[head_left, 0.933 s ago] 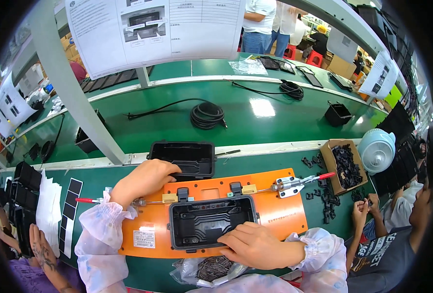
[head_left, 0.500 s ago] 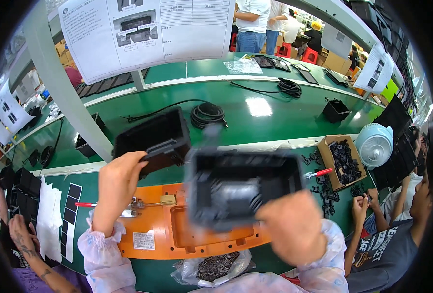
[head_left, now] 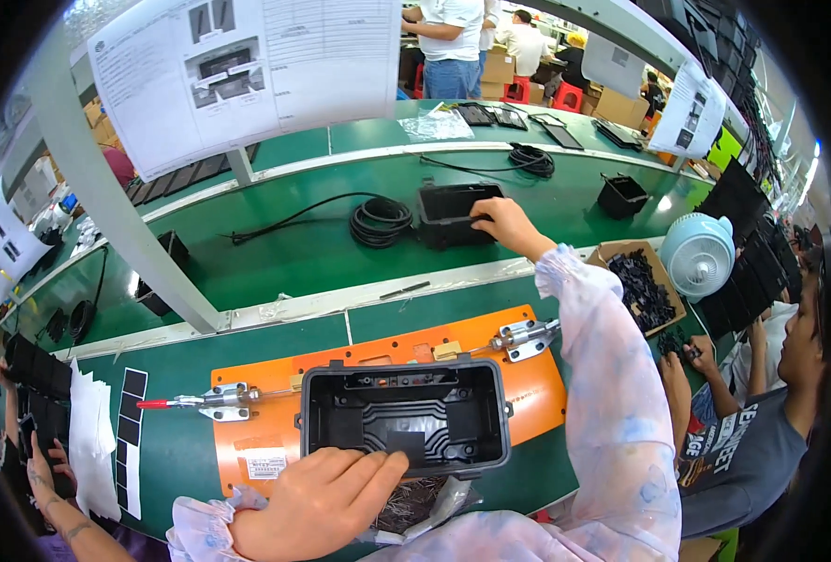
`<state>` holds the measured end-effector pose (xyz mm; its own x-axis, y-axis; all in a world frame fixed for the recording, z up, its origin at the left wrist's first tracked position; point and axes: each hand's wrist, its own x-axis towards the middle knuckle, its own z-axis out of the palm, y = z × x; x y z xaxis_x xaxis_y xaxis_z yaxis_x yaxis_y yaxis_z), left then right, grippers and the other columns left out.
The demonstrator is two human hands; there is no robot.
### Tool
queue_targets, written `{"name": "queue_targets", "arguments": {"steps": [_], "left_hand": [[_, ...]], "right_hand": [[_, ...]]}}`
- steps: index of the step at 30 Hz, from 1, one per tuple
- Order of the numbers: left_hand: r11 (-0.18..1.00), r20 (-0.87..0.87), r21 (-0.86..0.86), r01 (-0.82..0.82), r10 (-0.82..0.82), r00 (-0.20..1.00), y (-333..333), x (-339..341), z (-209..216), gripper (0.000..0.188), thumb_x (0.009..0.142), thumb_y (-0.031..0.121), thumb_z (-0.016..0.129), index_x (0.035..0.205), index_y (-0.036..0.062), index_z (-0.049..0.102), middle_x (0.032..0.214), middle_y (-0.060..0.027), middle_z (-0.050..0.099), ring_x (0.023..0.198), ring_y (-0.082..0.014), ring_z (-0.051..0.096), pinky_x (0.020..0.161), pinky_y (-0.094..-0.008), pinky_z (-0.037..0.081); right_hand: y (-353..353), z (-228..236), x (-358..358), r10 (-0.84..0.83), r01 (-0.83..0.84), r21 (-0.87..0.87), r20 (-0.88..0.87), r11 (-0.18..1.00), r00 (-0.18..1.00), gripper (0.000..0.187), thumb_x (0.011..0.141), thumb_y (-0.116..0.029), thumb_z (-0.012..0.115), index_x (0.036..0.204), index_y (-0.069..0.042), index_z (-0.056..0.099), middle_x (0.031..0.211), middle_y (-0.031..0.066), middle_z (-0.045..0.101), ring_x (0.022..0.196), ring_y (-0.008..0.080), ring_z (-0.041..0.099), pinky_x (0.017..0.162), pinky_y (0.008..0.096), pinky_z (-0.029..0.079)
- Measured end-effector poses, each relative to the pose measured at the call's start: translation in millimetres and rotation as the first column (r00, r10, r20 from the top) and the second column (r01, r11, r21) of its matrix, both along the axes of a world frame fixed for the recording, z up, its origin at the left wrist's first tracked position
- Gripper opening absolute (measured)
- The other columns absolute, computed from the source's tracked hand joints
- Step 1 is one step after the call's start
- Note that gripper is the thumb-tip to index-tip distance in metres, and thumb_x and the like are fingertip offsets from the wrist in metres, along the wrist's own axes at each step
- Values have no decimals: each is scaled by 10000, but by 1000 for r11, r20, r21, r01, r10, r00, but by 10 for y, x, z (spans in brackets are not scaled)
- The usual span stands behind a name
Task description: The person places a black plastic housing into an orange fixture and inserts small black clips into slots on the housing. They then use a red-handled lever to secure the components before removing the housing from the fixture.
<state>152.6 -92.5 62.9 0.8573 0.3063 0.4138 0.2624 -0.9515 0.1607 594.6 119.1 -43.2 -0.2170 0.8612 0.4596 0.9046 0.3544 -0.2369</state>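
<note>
A black plastic box [head_left: 476, 421], its open top facing up, sits over the orange fixture plate [head_left: 546, 403]. My left hand [head_left: 322, 496] grips its near rim, fingers bent over the edge and thumb hidden. Inside the box are ridged walls and a dark square patch. Farther off, my right arm reaches across to a second black box [head_left: 453, 234] on the green surface beyond the white rail. My right hand [head_left: 509, 228] pinches that box's right rim. Toggle clamps [head_left: 225, 401] flank the near box on the plate; the left one has a red handle.
Beside the far box lies a coiled black cable [head_left: 381, 221]. A cardboard carton [head_left: 642, 292] of small black parts and a light-blue fan [head_left: 699, 256] stand at right. A bag of screws [head_left: 406, 506] lies near me. Co-workers sit on both sides; a slanted post [head_left: 134, 206] rises at left.
Both hands held boxes above the fixture area. Now my right hand is stretched to a box on the far surface, and my left hand is low at a box resting over the plate.
</note>
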Motion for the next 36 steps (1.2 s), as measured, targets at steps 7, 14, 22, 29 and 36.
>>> {"name": "queue_targets", "arguments": {"steps": [7, 14, 22, 29, 36], "left_hand": [[982, -158, 90, -165, 178, 971, -149, 119, 28, 520, 737, 30, 634, 1246, -75, 628, 937, -128, 663, 731, -227, 617, 644, -329, 513], [980, -200, 71, -188, 199, 959, -135, 73, 53, 528, 745, 35, 611, 1258, -91, 612, 956, -164, 656, 748, -253, 625, 649, -348, 513], [987, -353, -11, -160, 146, 924, -75, 127, -168, 443, 790, 44, 670, 1222, -51, 641, 842, -102, 635, 686, -229, 619, 593, -355, 496], [976, -230, -148, -161, 124, 965, -17, 19, -423, 453, 839, 124, 737, 1246, -46, 632, 859, -119, 681, 699, -249, 659, 611, -366, 510], [972, -253, -143, -186, 146, 956, -64, -29, -501, 569, 797, 185, 788, 1283, -48, 606, 974, -138, 695, 785, -273, 677, 663, -390, 530]], "right_hand": [[70, 97, -14, -57, 105, -97, 404, 990, 913, 235, 784, -209, 775, 974, -80, 728, 951, 104, 732, 959, 324, 676, 855, 460, 513], [-547, 697, -99, -145, 148, -21, 106, 989, 984, 323, 819, -168, 766, 1114, -45, 716, 1028, 140, 722, 938, 326, 700, 828, 425, 547], [-2283, 792, 190, -533, 532, -45, -35, 846, 845, 129, 861, -104, 690, 946, -8, 702, 867, 145, 714, 777, 320, 697, 699, 395, 544], [-2670, 255, -164, -670, 729, 175, -299, 662, 680, 112, 866, -5, 600, 976, -23, 607, 959, 174, 625, 845, 404, 659, 731, 465, 532], [-2702, -305, -142, -571, 585, -181, 126, 790, 811, 200, 785, -129, 769, 941, -41, 682, 1018, 159, 657, 961, 370, 631, 861, 459, 526]]}}
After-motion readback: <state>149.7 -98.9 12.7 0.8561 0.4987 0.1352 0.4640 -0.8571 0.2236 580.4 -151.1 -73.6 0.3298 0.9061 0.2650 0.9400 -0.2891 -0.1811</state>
